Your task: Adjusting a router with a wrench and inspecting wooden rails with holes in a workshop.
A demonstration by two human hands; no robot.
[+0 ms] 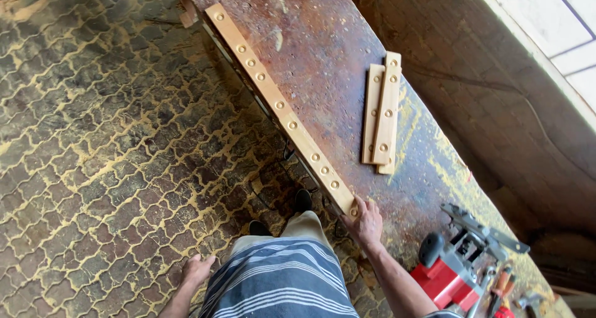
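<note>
A long, slightly curved wooden strip (273, 98) with a row of round plugs lies along the left edge of a worn reddish workbench (323, 51). My right hand (365, 222) rests on the strip's near end, fingers over its tip. My left hand (197, 269) hangs by my side with spread fingers, holding nothing, above the paved floor.
Two shorter plugged wooden strips (382, 113) lie stacked on the bench to the right. A red and black power tool (448, 269) and small hand tools (504, 290) sit at the bench's near right end. Sawdust covers the cobbled floor (93, 144). A wall runs along the right.
</note>
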